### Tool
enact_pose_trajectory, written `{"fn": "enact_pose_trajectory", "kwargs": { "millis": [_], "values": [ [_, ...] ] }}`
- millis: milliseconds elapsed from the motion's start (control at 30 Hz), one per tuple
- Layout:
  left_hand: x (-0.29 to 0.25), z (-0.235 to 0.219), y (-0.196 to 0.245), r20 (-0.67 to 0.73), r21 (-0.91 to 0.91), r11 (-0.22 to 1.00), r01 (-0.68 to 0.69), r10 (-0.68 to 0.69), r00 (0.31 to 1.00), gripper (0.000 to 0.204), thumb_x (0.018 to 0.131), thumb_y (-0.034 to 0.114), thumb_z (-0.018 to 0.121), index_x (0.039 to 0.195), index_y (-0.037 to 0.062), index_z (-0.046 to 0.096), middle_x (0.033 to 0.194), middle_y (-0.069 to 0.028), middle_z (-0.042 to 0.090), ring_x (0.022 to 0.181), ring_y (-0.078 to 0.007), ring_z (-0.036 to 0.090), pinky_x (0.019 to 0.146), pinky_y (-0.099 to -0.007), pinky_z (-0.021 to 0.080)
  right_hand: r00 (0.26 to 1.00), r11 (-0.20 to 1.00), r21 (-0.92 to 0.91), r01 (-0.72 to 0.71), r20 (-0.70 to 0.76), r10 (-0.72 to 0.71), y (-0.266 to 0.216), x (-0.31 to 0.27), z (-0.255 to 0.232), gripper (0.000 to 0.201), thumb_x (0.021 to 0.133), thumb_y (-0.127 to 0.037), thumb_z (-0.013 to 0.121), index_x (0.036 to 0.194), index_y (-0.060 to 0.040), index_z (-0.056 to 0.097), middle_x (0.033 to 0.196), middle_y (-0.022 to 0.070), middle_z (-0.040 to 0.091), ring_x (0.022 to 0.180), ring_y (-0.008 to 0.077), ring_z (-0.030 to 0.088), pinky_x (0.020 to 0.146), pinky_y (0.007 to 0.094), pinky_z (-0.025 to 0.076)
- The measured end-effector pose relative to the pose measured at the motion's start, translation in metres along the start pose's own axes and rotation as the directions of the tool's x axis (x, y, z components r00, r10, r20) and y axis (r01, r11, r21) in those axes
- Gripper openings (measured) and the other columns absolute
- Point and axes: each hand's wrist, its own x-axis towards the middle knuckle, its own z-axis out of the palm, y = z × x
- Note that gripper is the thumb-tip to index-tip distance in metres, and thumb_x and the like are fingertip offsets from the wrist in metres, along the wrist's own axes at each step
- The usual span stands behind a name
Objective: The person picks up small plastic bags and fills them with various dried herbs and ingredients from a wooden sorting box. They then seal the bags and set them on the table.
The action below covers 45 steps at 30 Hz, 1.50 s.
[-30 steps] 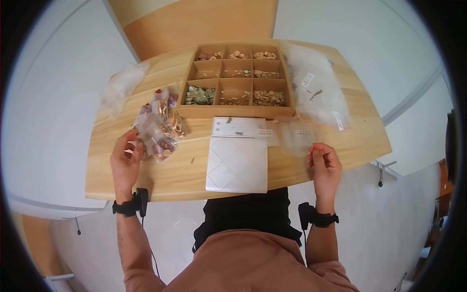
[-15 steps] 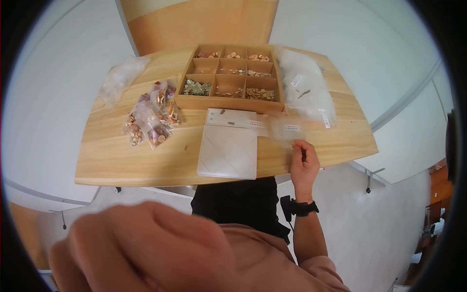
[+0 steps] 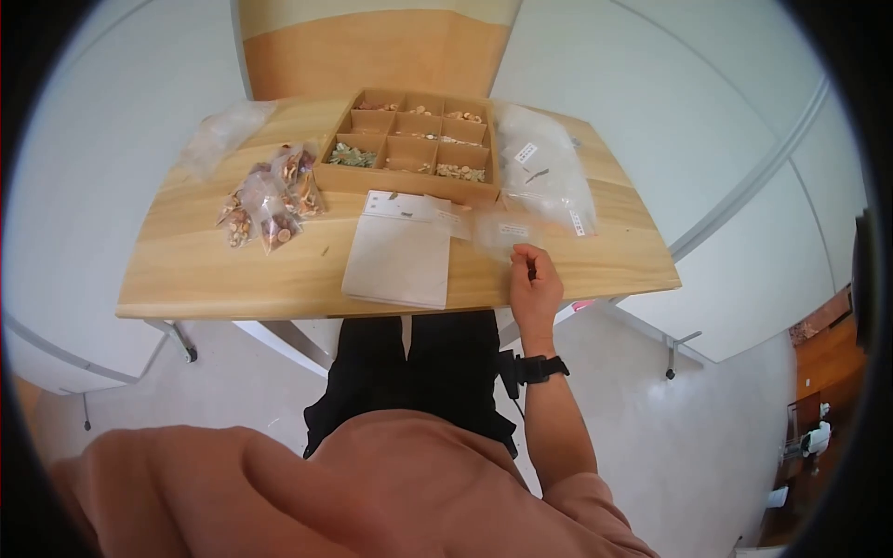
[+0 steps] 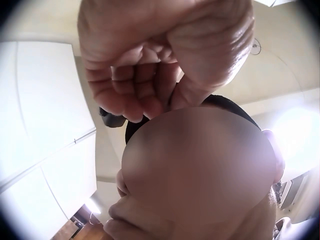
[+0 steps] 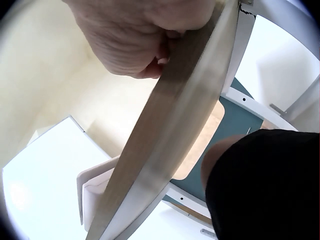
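Note:
My left hand (image 4: 165, 60) is out of the head view; in the left wrist view it is raised by the head, fingers loosely curled, with nothing visible in them. Whether the fingertips touch the head is unclear. At the table's front edge rests my right hand (image 3: 537, 290), its fingers loosely bent and empty. The same hand (image 5: 135, 37) shows against the wooden edge in the right wrist view. Just beyond it lies a clear labelled bag (image 3: 500, 233). A white flat pad (image 3: 398, 259) lies to its left. Filled clear bags (image 3: 270, 200) are heaped further left.
A divided cardboard box (image 3: 405, 183) with dried pieces stands at the table's back middle. Clear empty-looking bags (image 3: 553, 181) lie to its right, and another clear bag (image 3: 223, 135) at the back left. White panels (image 3: 112, 205) flank the table (image 3: 223, 284).
My left hand has left the filled bags and come up past the head view to the head. My right hand stays by the table edge. The head view has shifted, moving the table leftward.

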Motion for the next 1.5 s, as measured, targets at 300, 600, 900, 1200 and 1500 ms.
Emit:
{"fn": "enact_pose_trajectory", "kwargs": {
  "millis": [300, 600, 900, 1200, 1500],
  "values": [
    [0.004, -0.008, -0.029, 0.103, 0.184, 0.963, 0.196, -0.217, 0.971, 0.009, 0.084, 0.003, 0.063, 0.091, -0.0028, 0.060, 0.084, -0.0128, 0.061, 0.076, -0.0277, 0.059, 0.067, -0.0377, 0.047, 0.985, 1.000, -0.030, 0.010, 0.170, -0.005, -0.030, 0.018, 0.001, 0.025, 0.086, -0.005, 0.068, 0.111, -0.0063, 0.065, 0.105, 0.0077, 0.068, 0.093, 0.0202, 0.065, 0.076, 0.0308, 0.052],
    [0.005, -0.020, -0.042, 0.044, 0.841, 0.415, 0.346, -0.691, 0.721, 0.010, 0.084, 0.003, 0.062, 0.092, -0.0023, 0.060, 0.086, -0.0131, 0.061, 0.077, -0.0287, 0.060, 0.069, -0.0388, 0.047, 0.939, 0.977, -0.167, 0.133, 0.338, -0.070, -0.036, 0.033, 0.014, 0.047, 0.077, -0.007, 0.074, 0.122, -0.0074, 0.062, 0.119, 0.0134, 0.064, 0.114, 0.0348, 0.056, 0.098, 0.0425, 0.046],
    [-0.070, -0.062, -0.204, -0.138, 0.568, 0.516, 0.641, -0.708, 0.692, 0.042, 0.077, -0.001, 0.071, 0.118, 0.0078, 0.065, 0.097, -0.0141, 0.063, 0.091, -0.0357, 0.061, 0.078, -0.0425, 0.050, 0.936, 0.968, -0.181, 0.177, 0.334, -0.109, -0.025, 0.034, 0.014, 0.048, 0.074, -0.004, 0.075, 0.120, -0.0065, 0.062, 0.117, 0.0127, 0.065, 0.113, 0.0348, 0.057, 0.097, 0.0432, 0.046],
    [-0.069, -0.042, -0.260, -0.077, 0.666, 0.402, 0.628, -0.801, 0.594, 0.033, 0.082, 0.004, 0.068, 0.113, 0.0105, 0.067, 0.092, -0.0128, 0.064, 0.085, -0.0339, 0.062, 0.074, -0.0412, 0.050, 0.974, 0.997, -0.062, -0.055, 0.217, 0.067, -0.020, 0.028, 0.007, 0.036, 0.078, 0.001, 0.068, 0.113, -0.0042, 0.065, 0.112, 0.0113, 0.067, 0.109, 0.0310, 0.060, 0.094, 0.0392, 0.049],
    [-0.060, -0.043, -0.241, -0.297, 0.532, 0.494, 0.688, -0.652, 0.698, 0.023, 0.080, -0.010, 0.067, 0.098, 0.0049, 0.071, 0.092, -0.0112, 0.070, 0.082, -0.0278, 0.067, 0.070, -0.0348, 0.053, 0.976, 0.981, 0.117, -0.152, 0.174, 0.130, -0.026, 0.030, 0.001, 0.028, 0.089, -0.006, 0.066, 0.117, -0.0040, 0.064, 0.112, 0.0108, 0.067, 0.105, 0.0243, 0.063, 0.087, 0.0346, 0.052]
  ]
}}
